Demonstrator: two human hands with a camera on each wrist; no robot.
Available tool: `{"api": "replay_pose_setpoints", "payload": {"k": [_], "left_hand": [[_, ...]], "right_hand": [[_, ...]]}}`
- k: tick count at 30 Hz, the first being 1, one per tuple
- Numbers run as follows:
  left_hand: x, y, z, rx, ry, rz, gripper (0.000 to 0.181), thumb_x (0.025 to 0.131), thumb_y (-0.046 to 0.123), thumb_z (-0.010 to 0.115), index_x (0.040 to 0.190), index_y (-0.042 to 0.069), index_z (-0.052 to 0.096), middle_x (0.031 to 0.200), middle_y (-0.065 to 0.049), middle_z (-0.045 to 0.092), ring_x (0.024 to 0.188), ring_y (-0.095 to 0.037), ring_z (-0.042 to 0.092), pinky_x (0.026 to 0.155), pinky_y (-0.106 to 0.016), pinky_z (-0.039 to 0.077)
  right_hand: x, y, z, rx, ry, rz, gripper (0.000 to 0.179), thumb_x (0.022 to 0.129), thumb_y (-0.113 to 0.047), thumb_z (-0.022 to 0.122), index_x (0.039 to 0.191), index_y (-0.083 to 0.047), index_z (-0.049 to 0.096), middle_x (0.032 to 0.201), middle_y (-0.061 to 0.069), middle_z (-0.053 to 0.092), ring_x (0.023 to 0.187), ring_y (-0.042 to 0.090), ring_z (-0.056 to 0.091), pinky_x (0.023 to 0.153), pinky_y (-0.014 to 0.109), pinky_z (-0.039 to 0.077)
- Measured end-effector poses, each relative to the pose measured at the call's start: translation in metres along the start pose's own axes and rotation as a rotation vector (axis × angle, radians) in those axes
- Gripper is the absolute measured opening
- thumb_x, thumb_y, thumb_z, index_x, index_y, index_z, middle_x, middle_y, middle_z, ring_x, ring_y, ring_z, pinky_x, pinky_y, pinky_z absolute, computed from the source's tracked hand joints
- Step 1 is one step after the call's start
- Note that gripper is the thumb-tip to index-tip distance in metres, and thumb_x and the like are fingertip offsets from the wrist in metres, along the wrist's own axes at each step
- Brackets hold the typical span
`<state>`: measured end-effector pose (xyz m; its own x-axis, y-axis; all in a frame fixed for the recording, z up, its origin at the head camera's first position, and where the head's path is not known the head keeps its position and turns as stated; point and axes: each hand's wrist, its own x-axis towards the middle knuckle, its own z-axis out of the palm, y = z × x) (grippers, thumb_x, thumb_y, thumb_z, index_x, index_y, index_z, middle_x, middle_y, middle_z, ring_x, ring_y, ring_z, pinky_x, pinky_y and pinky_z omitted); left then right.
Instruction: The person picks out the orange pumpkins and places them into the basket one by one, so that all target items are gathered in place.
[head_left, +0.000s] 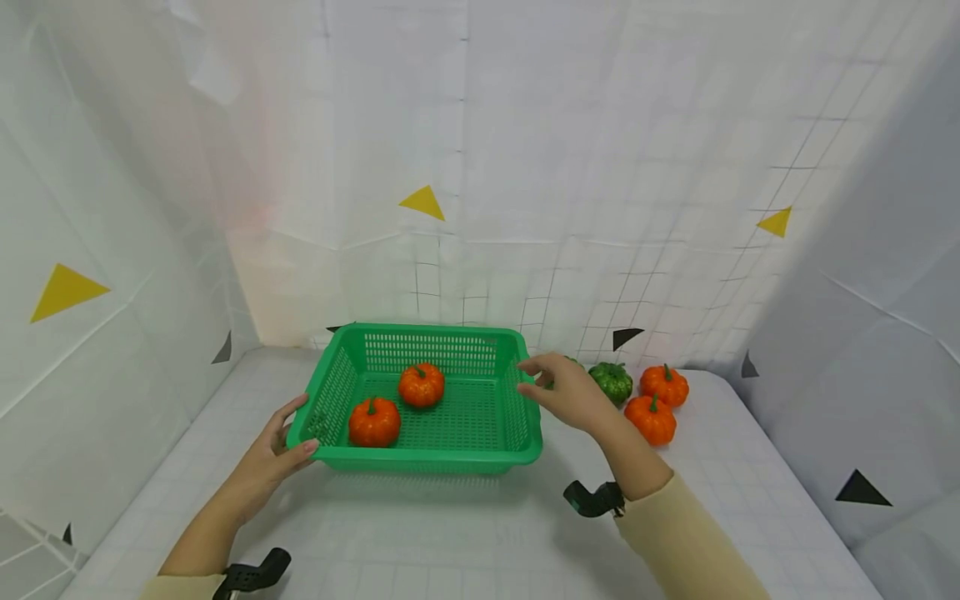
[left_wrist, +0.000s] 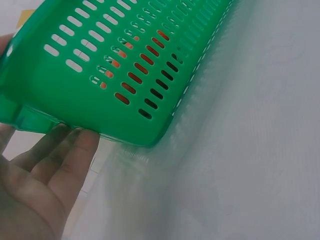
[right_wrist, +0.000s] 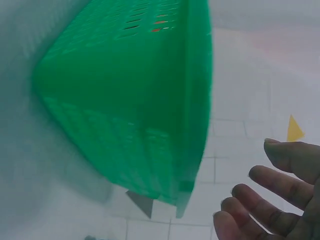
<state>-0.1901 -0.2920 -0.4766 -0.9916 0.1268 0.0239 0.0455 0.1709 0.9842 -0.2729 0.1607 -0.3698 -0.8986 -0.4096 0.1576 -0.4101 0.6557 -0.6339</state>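
A green slotted plastic basket (head_left: 450,456) holds two small orange pumpkins, one near its front left (head_left: 374,422) and another farther back (head_left: 422,386). My left hand (head_left: 262,467) grips the basket's left end, thumb over the front corner of the rim; in the left wrist view its fingers (left_wrist: 75,155) press the outside from below. By the right rim my right hand (head_left: 566,390) hovers with its fingers spread and nothing between them. The right wrist view shows those fingertips (right_wrist: 240,190) apart from the basket's wall (right_wrist: 125,100).
Right of the basket, behind my right hand, sit a green pumpkin (head_left: 611,382) and two orange pumpkins, one behind (head_left: 664,386) the other (head_left: 651,420). More green shows partly hidden by the hand. White sheeting (head_left: 525,167) encloses the white table (head_left: 420,542) at back and sides.
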Motion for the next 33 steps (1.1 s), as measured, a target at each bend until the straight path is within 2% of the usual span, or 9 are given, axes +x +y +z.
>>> {"api": "replay_pose_setpoints", "payload": {"k": [8,12,22,26,33], "left_hand": [[0.000,0.000,0.001,0.019,0.005,-0.002,0.082,0.101,0.016,0.061,0.162,0.024,0.008,0.154,-0.029,0.026,0.116,-0.011,0.055,0.091,-0.021,0.050],[-0.001,0.001,0.002,0.024,0.010,-0.008,0.082,0.101,0.016,0.061,0.162,0.024,0.008,0.153,-0.029,0.027,0.116,-0.013,0.055,0.091,-0.021,0.050],[-0.001,0.002,0.001,0.023,0.006,-0.008,0.082,0.101,0.017,0.062,0.162,0.025,0.008,0.154,-0.029,0.026,0.117,-0.012,0.055,0.092,-0.020,0.050],[0.000,0.001,0.000,0.014,-0.001,-0.004,0.082,0.101,0.016,0.061,0.162,0.024,0.007,0.153,-0.029,0.027,0.116,-0.011,0.055,0.092,-0.020,0.050],[0.000,0.000,0.000,0.014,0.002,-0.008,0.082,0.100,0.017,0.062,0.162,0.025,0.008,0.153,-0.029,0.028,0.115,-0.011,0.056,0.091,-0.020,0.050]], "right_hand": [[-0.014,0.023,-0.001,-0.027,0.079,-0.021,0.035,0.097,-0.022,0.069,0.127,-0.005,0.065,0.124,0.013,0.064,0.104,0.029,0.063,0.082,0.043,0.056],[-0.020,0.030,-0.005,-0.045,0.105,-0.006,0.032,0.097,-0.023,0.069,0.124,-0.006,0.067,0.123,0.013,0.064,0.104,0.030,0.063,0.083,0.044,0.056],[-0.033,0.053,-0.011,0.001,0.187,0.022,0.030,0.096,-0.020,0.070,0.122,-0.005,0.068,0.120,0.011,0.065,0.105,0.030,0.063,0.088,0.047,0.056],[-0.040,0.060,-0.014,0.030,0.196,0.054,0.030,0.096,-0.021,0.069,0.122,-0.005,0.067,0.120,0.013,0.065,0.107,0.032,0.063,0.088,0.048,0.056],[-0.052,0.076,-0.021,0.013,0.200,0.097,0.032,0.098,-0.026,0.067,0.123,-0.006,0.067,0.119,0.015,0.066,0.105,0.032,0.064,0.083,0.046,0.057]]}}
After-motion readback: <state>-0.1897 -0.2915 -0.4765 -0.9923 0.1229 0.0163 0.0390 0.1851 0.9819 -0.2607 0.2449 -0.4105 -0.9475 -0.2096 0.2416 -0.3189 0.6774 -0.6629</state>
